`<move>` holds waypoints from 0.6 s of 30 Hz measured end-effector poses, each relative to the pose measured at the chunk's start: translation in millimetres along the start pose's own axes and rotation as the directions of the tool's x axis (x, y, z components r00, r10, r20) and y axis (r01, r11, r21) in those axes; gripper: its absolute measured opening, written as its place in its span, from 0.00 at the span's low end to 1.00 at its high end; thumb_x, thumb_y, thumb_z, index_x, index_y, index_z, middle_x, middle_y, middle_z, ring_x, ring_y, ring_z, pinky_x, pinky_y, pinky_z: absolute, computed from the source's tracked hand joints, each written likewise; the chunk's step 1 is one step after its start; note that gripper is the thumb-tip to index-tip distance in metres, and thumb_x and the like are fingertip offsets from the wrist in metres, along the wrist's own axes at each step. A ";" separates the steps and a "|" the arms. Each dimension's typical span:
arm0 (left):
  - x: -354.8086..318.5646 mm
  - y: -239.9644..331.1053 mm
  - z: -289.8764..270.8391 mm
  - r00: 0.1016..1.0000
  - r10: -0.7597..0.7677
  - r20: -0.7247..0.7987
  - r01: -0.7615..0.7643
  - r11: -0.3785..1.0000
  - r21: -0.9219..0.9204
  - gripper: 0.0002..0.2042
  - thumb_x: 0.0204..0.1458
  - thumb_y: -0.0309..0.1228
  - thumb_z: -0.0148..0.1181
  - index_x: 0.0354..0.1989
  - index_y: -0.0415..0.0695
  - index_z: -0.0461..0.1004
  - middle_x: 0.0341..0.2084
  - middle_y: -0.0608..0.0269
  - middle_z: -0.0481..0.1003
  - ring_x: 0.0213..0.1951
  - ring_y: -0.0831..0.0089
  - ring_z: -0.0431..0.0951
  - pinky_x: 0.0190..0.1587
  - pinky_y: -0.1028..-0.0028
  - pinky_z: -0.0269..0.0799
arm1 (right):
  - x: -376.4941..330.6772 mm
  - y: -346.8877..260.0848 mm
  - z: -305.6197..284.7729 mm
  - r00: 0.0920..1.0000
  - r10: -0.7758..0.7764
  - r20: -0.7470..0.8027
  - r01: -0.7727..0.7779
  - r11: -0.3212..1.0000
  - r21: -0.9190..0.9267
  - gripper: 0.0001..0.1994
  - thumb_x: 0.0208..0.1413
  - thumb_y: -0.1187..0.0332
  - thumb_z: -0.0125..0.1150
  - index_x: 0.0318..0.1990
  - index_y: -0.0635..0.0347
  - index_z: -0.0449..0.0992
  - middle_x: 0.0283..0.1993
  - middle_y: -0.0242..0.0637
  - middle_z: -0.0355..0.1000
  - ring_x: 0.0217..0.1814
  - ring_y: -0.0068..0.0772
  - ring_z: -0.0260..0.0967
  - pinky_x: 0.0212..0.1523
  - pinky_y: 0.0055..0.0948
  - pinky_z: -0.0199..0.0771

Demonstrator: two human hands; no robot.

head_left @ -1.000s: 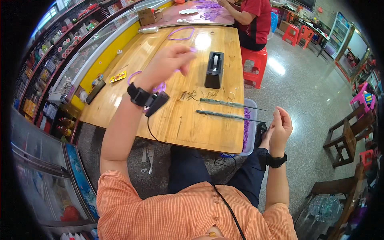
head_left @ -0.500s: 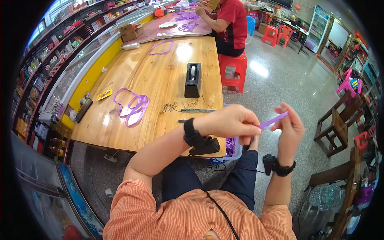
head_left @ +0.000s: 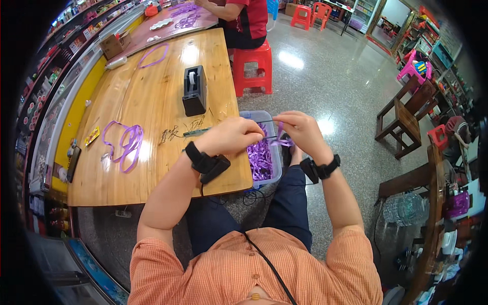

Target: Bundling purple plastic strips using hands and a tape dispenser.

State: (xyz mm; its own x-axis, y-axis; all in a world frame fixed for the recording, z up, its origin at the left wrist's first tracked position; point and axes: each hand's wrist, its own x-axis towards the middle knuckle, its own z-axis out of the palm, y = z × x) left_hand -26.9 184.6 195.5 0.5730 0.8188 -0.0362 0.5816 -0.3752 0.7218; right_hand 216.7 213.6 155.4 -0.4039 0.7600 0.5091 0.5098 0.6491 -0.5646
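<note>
- Fingers of both the left hand (head_left: pixel 233 136) and right hand (head_left: pixel 303 130) pinch a thin purple strip (head_left: pixel 279 136), above the clear bin (head_left: pixel 268 152).
- Bin hugs the worktop (head_left: pixel 152 101) edge; open floor lies beyond.

Your left hand (head_left: pixel 231 136) and right hand (head_left: pixel 302 131) meet close together above the clear plastic bin of purple strips (head_left: pixel 260 152), which sits at the right edge of the long wooden table (head_left: pixel 147 101). Your right fingers pinch a thin purple strip (head_left: pixel 279 136), and your left fingers close beside it. A black tape dispenser (head_left: pixel 194 90) stands on the table beyond your left hand. Purple loops (head_left: pixel 124 144) lie flat to your left, well apart from the bin. A red plastic stool (head_left: pixel 251 68) stands past the table's far corner.
</note>
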 end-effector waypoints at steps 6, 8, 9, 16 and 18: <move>-0.6 -17.0 -2.3 0.986 -0.046 -0.161 0.044 0.999 -0.017 0.12 0.56 0.36 0.58 0.40 0.40 0.80 0.25 0.55 0.79 0.26 0.66 0.79 0.33 0.69 0.74 | 39.5 24.3 21.5 0.984 0.070 0.163 -0.091 0.988 0.125 0.10 0.55 0.71 0.62 0.44 0.59 0.82 0.42 0.41 0.80 0.43 0.34 0.78 0.45 0.29 0.76; 0.8 -11.8 -3.4 0.983 -0.061 -0.174 0.060 0.998 -0.013 0.12 0.56 0.35 0.58 0.41 0.39 0.80 0.29 0.54 0.80 0.31 0.64 0.80 0.37 0.68 0.74 | 44.1 43.8 31.2 0.955 0.156 0.253 -0.216 0.949 0.229 0.10 0.56 0.70 0.61 0.45 0.60 0.82 0.40 0.40 0.81 0.42 0.31 0.78 0.45 0.28 0.75; 3.0 -9.8 -3.7 0.979 -0.076 -0.188 0.077 0.997 -0.004 0.12 0.56 0.34 0.59 0.41 0.38 0.80 0.33 0.54 0.81 0.36 0.63 0.80 0.41 0.68 0.75 | 44.8 57.2 38.3 0.933 0.173 0.316 -0.271 0.914 0.301 0.10 0.57 0.70 0.61 0.45 0.61 0.82 0.41 0.37 0.81 0.42 0.26 0.77 0.46 0.26 0.74; 10.5 -24.3 0.9 0.950 0.233 -0.209 -0.163 0.938 0.305 0.13 0.56 0.31 0.57 0.47 0.39 0.78 0.45 0.54 0.78 0.50 0.56 0.74 0.54 0.64 0.69 | 22.9 55.6 85.0 0.843 0.182 0.507 -0.489 0.653 0.578 0.11 0.58 0.74 0.62 0.48 0.65 0.81 0.42 0.32 0.80 0.45 0.20 0.74 0.48 0.24 0.75; 11.3 -24.0 1.1 0.982 0.144 -0.123 -0.099 0.944 0.315 0.15 0.57 0.31 0.56 0.52 0.40 0.76 0.50 0.54 0.76 0.55 0.56 0.71 0.59 0.63 0.64 | 10.3 50.8 91.4 0.872 0.088 0.481 -0.382 0.738 0.556 0.12 0.59 0.72 0.63 0.48 0.65 0.80 0.41 0.33 0.80 0.44 0.21 0.74 0.46 0.25 0.75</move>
State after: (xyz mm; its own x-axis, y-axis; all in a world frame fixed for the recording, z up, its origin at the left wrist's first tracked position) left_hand -33.7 202.4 177.0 0.5752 0.8034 0.1537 0.6743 -0.5721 0.4669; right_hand 169.0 257.3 72.7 -0.6729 0.7353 0.0812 0.1079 0.2062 -0.9725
